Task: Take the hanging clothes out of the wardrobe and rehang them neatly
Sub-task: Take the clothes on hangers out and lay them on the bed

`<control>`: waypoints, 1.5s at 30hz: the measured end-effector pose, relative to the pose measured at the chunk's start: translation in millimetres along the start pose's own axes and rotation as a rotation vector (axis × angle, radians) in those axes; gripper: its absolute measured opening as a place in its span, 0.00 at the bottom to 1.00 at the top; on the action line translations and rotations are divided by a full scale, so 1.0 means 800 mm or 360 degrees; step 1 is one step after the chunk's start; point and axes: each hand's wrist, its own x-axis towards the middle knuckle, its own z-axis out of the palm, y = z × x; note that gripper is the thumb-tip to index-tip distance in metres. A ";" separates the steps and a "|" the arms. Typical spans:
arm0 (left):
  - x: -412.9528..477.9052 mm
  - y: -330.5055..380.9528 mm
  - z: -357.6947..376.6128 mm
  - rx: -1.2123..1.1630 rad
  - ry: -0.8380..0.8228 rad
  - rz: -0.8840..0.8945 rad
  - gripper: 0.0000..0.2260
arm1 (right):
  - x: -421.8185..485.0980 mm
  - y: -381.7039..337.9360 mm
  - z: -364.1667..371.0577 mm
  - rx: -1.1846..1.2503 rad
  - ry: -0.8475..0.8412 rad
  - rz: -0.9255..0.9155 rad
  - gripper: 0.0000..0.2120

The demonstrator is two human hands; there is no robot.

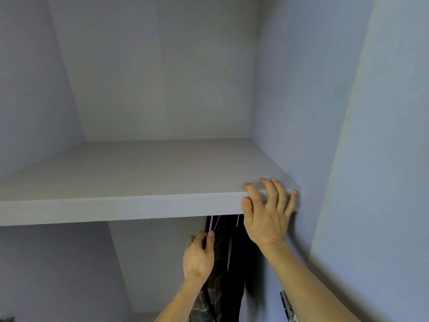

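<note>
Under shelf, at 6 o'clock of view: dark clothes hang, pale marbled pattern on lower part, tops hidden behind shelf edge. Thin purple hangers show just below shelf. Left hand at clothes' 10 o'clock, fingers curled, pinching one hanger. Right hand at clothes' 1 o'clock, fingers spread over shelf's front right corner, thumb on front face, grasping nothing. Metal hinge at 5 o'clock on right wall.
</note>
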 end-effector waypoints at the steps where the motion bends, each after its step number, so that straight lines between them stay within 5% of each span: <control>1: -0.008 -0.004 -0.005 -0.0025 -0.0006 -0.0028 0.14 | -0.001 -0.001 -0.003 0.0008 -0.0041 0.0010 0.16; 11: -0.135 -0.111 -0.123 0.0145 -0.0084 -0.0424 0.18 | -0.052 -0.045 -0.025 0.0192 -0.0085 -0.0048 0.29; 15: -0.211 -0.152 -0.185 0.0310 -0.0144 -0.0492 0.18 | -0.165 -0.110 -0.029 0.0557 -0.0719 -0.0282 0.29; 21: -0.356 -0.195 -0.268 0.0426 -0.0132 -0.0663 0.16 | -0.308 -0.231 -0.080 0.1256 -0.1967 -0.0131 0.34; 25: -0.469 -0.196 -0.308 0.0440 0.0009 -0.0798 0.17 | -0.350 -0.299 -0.138 0.1694 -0.2194 -0.0271 0.30; 28: -0.568 -0.179 -0.325 0.0368 0.0191 -0.0949 0.19 | -0.379 -0.339 -0.196 0.1874 -0.2361 -0.0482 0.38; 37: -0.837 -0.082 -0.306 0.0057 0.0935 -0.1432 0.10 | -0.448 -0.373 -0.443 0.2458 -0.2383 -0.1414 0.20; 45: -0.980 0.057 -0.251 -0.0134 0.1915 -0.1466 0.04 | -0.486 -0.334 -0.665 0.2933 -0.2094 -0.2301 0.21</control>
